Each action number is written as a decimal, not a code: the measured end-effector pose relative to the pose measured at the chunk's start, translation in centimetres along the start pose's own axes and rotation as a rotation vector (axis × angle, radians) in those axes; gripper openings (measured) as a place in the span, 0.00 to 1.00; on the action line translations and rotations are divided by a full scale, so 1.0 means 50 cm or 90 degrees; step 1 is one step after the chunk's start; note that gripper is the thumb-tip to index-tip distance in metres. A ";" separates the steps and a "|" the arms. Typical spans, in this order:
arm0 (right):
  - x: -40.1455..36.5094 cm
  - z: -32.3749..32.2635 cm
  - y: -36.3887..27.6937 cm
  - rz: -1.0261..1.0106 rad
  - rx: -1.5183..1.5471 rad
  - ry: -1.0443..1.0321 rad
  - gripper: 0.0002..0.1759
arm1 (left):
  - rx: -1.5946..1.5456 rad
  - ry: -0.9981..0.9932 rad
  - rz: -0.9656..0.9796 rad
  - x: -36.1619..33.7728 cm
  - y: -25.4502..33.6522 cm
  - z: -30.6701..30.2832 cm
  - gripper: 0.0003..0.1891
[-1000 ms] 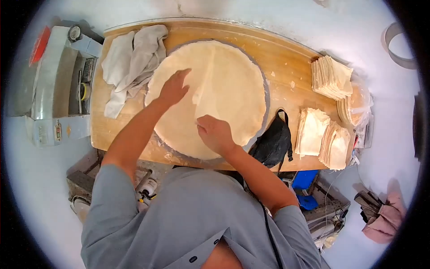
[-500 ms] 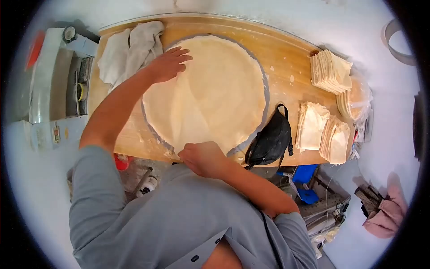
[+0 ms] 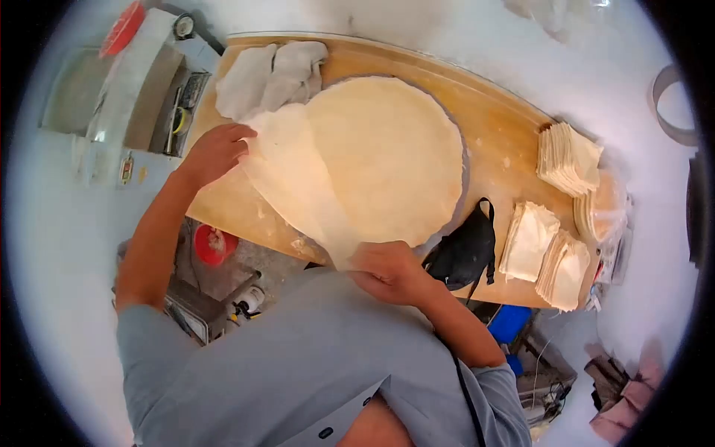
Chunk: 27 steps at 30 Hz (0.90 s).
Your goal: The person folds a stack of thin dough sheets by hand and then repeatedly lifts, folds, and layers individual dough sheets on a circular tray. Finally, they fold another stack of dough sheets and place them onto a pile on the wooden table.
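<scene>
1. Since the earlier frame, the left hand (image 3: 216, 153) has been drawn off the far-left rim of the round stack (image 3: 398, 156) and out past its left edge. The top sheet (image 3: 298, 182) has been lifted off the left part of the stack.
2. The right hand (image 3: 387, 270) has been kept at the near rim of the round stack, close to the body.
3. The far-left edge of the top sheet is pinched by the left hand. The fingers are curled over the edge and closed on it, above the wooden board (image 3: 506, 127).
4. The near end of the top sheet is gripped by the right hand. The fingers are clenched around the gathered material.
5. The top sheet is held as a slack, pale band between the two hands. It is located over the left side of the round stack and partly beyond its rim. Contact between its right margin and the stack cannot be determined.
6. The round stack is seated on a grey underlay at the middle of the wooden board.
7. Pale cloths (image 3: 272, 74) are bunched at the far-left corner of the board, beside the stack's rim.
8. A black bag (image 3: 465, 249) is placed at the near edge, just right of the right hand.
9. Piles of folded sheets (image 3: 570, 156) are set at the right end, well apart from both hands.
10. A red container (image 3: 212, 244) is visible below the board.
</scene>
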State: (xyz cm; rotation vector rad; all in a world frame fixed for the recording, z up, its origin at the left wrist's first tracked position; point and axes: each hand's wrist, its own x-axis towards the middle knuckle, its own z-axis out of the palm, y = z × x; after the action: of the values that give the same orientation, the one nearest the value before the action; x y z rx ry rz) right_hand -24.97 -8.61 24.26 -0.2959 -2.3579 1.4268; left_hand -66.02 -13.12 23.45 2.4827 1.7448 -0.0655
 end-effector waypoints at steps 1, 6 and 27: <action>0.000 -0.005 -0.004 -0.008 -0.003 -0.021 0.06 | -0.062 -0.006 -0.077 -0.028 0.014 -0.019 0.06; -0.001 -0.037 -0.031 -0.031 0.001 -0.041 0.07 | -0.382 0.186 -0.283 -0.132 0.092 -0.075 0.10; 0.031 -0.291 -0.087 0.179 -0.082 0.373 0.09 | -0.493 0.521 -0.328 -0.009 0.117 -0.242 0.05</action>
State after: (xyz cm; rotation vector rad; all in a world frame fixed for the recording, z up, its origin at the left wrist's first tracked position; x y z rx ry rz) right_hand -20.30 1.70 34.53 -0.9691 -1.9680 1.0970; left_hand -60.99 -14.15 35.87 1.5117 2.0316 1.4390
